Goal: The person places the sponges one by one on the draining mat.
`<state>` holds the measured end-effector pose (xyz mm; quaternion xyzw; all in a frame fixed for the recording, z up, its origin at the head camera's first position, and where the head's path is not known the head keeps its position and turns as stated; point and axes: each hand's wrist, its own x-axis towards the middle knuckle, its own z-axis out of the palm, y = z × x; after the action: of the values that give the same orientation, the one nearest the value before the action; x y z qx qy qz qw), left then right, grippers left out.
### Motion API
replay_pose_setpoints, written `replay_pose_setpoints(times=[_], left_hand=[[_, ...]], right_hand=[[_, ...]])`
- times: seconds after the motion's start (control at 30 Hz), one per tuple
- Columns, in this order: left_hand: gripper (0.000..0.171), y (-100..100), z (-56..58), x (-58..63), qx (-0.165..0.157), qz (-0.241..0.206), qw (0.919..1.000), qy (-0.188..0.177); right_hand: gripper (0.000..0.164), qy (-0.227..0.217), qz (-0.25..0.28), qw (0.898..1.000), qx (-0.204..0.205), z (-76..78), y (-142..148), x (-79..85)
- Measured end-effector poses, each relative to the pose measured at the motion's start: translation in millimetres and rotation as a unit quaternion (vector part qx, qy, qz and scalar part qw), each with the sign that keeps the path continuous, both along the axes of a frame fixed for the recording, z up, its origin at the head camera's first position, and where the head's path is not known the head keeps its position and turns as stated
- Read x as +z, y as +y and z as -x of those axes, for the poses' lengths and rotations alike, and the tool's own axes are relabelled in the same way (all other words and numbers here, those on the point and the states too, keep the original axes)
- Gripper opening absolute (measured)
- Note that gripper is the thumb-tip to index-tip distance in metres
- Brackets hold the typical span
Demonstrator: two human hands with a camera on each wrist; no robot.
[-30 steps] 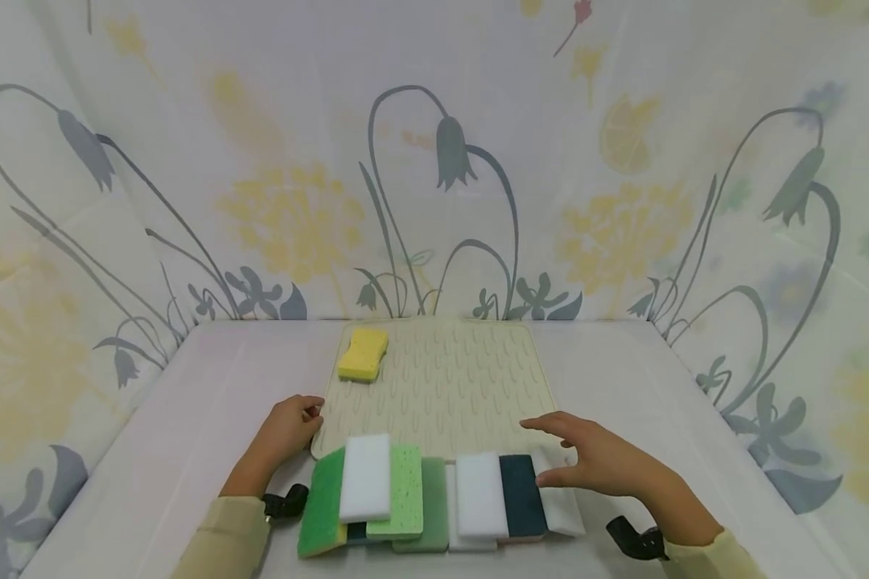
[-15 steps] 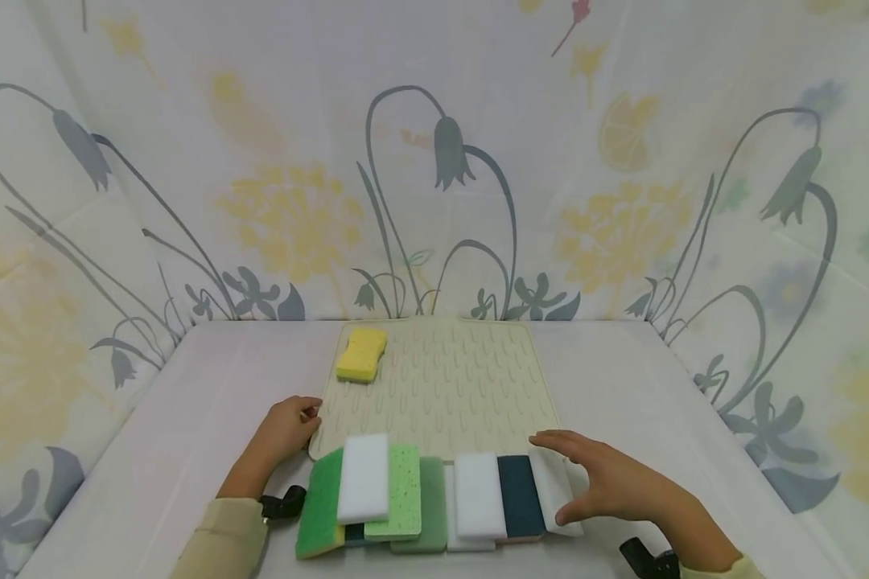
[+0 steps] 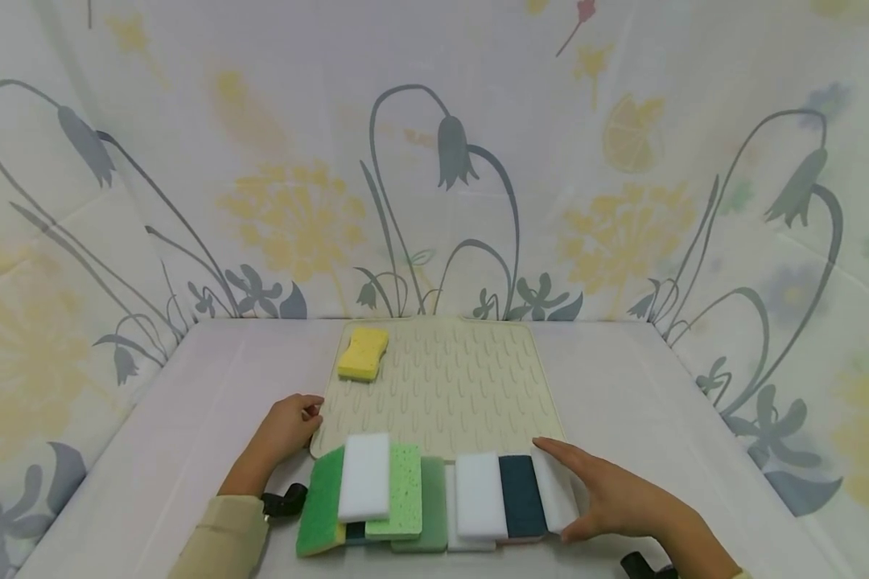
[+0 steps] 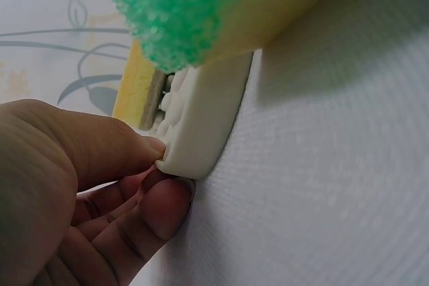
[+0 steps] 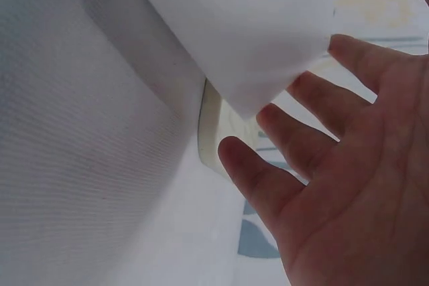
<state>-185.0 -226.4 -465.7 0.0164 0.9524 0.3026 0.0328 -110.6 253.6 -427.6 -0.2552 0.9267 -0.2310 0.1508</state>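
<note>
With thumb and fingertips, my left hand [image 3: 281, 433] pinches the left edge of a cream ridged mat [image 3: 445, 394]; the left wrist view shows the mat's rim [image 4: 208, 122] between them. My right hand [image 3: 618, 497] spans a white sponge [image 3: 556, 492] at the right end of the row, index finger near its far end and thumb by its near corner. In the right wrist view its fingers are straight and spread, fingertips against or very close to the white sponge's edge [image 5: 251, 51]. A yellow sponge [image 3: 363, 354] lies on the mat's far left.
In front of the mat stand several sponges: a green one with yellow [image 3: 322, 503], a white one [image 3: 364, 478], a speckled light green one [image 3: 405, 490], a plain green one [image 3: 433, 507], another white one [image 3: 480, 494] and a dark blue one [image 3: 522, 496]. Floral cloth [image 3: 434, 201] surrounds the white table.
My right hand has moved down and right, from over the dark blue sponge to around the rightmost white sponge, which is turned slightly. The left hand stays at the mat's edge.
</note>
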Motion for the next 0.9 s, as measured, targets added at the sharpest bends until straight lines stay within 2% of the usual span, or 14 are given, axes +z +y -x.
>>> replay_pose_setpoints(times=[0.23, 0.5, 0.73, 0.9], left_hand=[[0.039, 0.4, 0.1, 3.1, -0.006, -0.001, 0.9999, 0.010], [0.039, 0.2, 0.3, 2.7, -0.008, 0.004, 0.9998, 0.015], [0.039, 0.4, -1.0, 2.0, -0.006, 0.008, 0.9999, 0.005], [0.039, -0.7, -2.8, 2.1, -0.008, 0.008, 0.9999, 0.007]], right_hand=[[0.115, 0.014, -0.009, 1.000, -0.020, -1.4, 2.3, -2.7], [0.111, 0.036, -0.007, 0.999, -0.018, -1.9, 3.5, -6.7], [0.107, 0.052, -0.021, 0.998, -0.007, 1.2, 0.0, 0.4], [0.106, 0.046, -0.018, 0.999, -0.007, 6.6, -4.6, 8.3]])
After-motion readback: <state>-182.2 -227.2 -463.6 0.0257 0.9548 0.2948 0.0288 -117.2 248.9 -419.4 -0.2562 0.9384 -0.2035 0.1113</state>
